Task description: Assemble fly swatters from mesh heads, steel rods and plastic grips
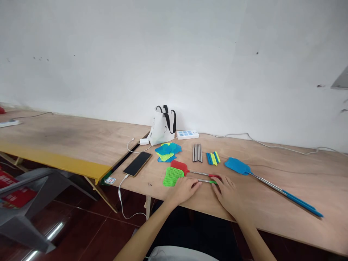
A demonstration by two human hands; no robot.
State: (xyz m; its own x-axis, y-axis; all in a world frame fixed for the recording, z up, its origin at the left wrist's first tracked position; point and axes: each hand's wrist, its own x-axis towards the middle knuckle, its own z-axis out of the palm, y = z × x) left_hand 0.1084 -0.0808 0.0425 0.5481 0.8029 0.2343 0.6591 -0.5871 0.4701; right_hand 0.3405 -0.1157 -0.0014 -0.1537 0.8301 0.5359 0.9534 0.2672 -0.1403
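Note:
My left hand (183, 189) rests on the plywood table (285, 188), its fingers closed around the metal shaft of a green fly swatter (171, 177). My right hand (227, 190) pinches the swatter's green handle end. A red fly swatter (179, 166) lies just behind it, its red handle by my right fingertips. A long blue fly swatter (237, 166) lies extended to the right.
Behind lie a pile of blue and green swatter heads (167, 151), several metal rods (197, 152), and coloured handle grips (212, 158). A phone (137, 164) on a cable, a white tote bag (162, 125) and a power strip (187, 135) sit near the wall.

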